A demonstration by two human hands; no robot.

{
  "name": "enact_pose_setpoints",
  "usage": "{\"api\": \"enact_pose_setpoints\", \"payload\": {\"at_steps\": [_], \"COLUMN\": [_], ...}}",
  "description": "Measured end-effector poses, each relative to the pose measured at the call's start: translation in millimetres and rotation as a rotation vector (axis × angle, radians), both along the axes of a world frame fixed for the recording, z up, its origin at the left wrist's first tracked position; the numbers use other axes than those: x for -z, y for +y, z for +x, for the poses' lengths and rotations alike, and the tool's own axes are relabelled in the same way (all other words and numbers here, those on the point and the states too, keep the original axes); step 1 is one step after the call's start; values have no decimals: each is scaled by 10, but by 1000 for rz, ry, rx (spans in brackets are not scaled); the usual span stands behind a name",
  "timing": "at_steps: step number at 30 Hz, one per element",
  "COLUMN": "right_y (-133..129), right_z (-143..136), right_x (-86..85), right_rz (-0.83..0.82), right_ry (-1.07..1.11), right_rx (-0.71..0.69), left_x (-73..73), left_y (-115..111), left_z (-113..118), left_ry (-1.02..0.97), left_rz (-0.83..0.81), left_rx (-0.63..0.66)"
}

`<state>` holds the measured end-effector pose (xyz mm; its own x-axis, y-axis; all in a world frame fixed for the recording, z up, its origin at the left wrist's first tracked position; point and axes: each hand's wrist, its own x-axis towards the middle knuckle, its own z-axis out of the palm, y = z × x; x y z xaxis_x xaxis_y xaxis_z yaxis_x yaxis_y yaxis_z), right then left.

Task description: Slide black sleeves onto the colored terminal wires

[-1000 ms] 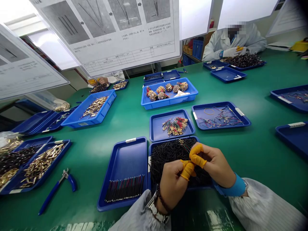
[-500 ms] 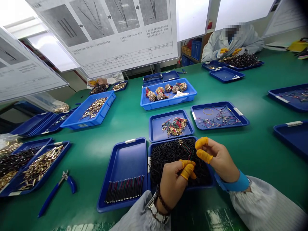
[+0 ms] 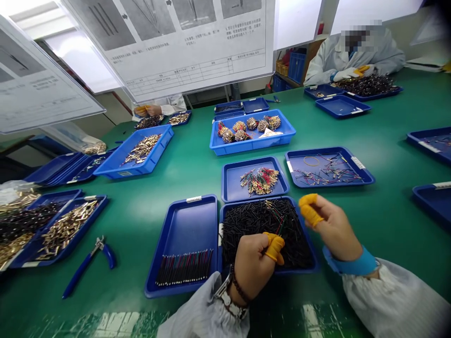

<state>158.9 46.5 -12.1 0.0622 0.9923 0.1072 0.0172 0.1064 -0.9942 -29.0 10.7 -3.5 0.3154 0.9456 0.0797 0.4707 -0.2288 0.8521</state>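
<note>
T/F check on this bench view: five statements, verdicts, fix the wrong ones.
1. The left hand pinches thin coloured wires. True.
2. The right hand has a bright-blue band at its wrist. True.
3. The blue-handled metal pliers lie inside a tray. False: they lie on the green tabletop.
4. The row of black-sleeved wires lies right of the shallow blue tray of black tubes. False: it lies left.
5. The round wire bundles with metallic ends sit in a bright-blue plastic bin. True.
</note>
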Motion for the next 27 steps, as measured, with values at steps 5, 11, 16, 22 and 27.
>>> {"api": "enact_pose_setpoints", "payload": {"at_steps": [5, 11, 16, 22, 27], "right_y": [-98, 7, -5, -105, -48], "right_z": [-269, 25, -8, -258, -144], "right_x": [-76, 79, 10, -61, -28], "right_rz": [-67, -57, -98, -123, 15], "right_ry": [-101, 36, -78, -270, -438], "right_rx": [-202, 108, -103, -256, -107], "left_x": [2, 2, 35, 74, 77], "left_y": [5, -33, -32, -18, -11], "left_z": [10, -8, -25, -24, -39], "left_ry": [56, 44, 61, 123, 131], "left_rz": [23, 70, 104, 89, 88], "left_rx": [3, -23, -12, 44, 55]}}
